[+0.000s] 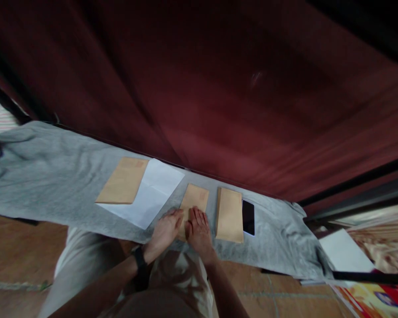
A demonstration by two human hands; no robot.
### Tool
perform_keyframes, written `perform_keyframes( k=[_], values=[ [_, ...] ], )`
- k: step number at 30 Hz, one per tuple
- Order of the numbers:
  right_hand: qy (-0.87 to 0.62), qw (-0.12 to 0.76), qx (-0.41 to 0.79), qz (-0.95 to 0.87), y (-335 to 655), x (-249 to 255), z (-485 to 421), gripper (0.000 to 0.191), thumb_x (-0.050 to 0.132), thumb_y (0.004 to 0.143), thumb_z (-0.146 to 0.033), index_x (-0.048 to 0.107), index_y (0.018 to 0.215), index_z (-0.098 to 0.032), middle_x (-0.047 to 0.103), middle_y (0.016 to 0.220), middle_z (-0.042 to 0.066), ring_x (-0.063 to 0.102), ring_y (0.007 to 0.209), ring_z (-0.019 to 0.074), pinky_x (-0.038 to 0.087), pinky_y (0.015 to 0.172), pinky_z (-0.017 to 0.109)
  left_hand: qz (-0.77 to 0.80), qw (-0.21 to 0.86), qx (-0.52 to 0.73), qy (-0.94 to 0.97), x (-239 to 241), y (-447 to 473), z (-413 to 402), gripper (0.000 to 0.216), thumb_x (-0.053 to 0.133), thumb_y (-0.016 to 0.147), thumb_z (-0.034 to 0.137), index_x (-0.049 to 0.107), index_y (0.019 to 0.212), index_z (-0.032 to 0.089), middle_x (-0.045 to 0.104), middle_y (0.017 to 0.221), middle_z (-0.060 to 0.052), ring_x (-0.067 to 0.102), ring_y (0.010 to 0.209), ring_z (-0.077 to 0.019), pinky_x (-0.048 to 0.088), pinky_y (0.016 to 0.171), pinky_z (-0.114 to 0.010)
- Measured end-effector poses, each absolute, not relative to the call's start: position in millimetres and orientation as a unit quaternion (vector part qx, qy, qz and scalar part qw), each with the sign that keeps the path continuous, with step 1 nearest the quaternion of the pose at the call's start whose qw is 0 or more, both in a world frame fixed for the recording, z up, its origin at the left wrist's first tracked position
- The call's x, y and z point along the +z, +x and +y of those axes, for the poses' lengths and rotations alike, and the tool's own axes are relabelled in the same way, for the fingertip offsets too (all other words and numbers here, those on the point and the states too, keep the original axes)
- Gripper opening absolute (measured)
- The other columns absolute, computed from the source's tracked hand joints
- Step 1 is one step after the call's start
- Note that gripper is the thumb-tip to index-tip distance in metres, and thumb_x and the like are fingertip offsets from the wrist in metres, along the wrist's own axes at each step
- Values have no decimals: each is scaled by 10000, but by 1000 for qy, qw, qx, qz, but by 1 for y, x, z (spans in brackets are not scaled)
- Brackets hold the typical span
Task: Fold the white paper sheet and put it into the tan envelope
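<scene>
Both hands rest on a brown envelope (195, 198) that lies on a grey cloth (53, 176). My left hand (166, 229) lies at the envelope's left near corner, fingers together and flat. My right hand (198, 229) presses flat on its near end, fingers stretched out. To the right lies a stack of brown envelopes (229, 215), and beside that a black phone (248, 217). To the left, another brown envelope (123, 181) lies on white paper sheets (154, 190).
A dark red curtain (219, 88) hangs close behind the cloth-covered surface. A white sheet (345, 251) lies at the right, with a colourful printed item (374, 300) near it. The floor below is brown tile (13, 251). A black band sits on my left wrist (139, 258).
</scene>
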State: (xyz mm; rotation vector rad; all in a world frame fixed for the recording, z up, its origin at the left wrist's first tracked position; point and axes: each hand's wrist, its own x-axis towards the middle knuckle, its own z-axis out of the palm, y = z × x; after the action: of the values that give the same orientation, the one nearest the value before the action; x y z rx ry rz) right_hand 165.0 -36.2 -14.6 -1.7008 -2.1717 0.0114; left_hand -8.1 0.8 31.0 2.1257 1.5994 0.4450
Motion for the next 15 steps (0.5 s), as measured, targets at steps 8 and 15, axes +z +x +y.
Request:
perform_keyframes(
  k=[8, 15],
  values=[
    [-603, 244, 22, -759, 172, -28, -53, 444, 484, 1007, -204, 595, 1429, -124, 635, 1449, 175, 531, 1425, 271, 422, 1215, 502, 346, 142, 201, 905, -6, 51, 71, 467, 440, 1022, 253, 541, 1472, 182, 511, 1591, -111, 411, 1507, -217, 286, 1262, -457],
    [-584, 263, 29, -767, 178, -15, -69, 496, 460, 986, -158, 549, 1474, -155, 657, 1399, 157, 563, 1377, 256, 461, 1188, 477, 329, 102, 164, 925, -17, 74, 90, 549, 420, 1060, 379, 472, 1544, 123, 440, 1636, -151, 375, 1536, -229, 237, 1268, -418]
  ],
)
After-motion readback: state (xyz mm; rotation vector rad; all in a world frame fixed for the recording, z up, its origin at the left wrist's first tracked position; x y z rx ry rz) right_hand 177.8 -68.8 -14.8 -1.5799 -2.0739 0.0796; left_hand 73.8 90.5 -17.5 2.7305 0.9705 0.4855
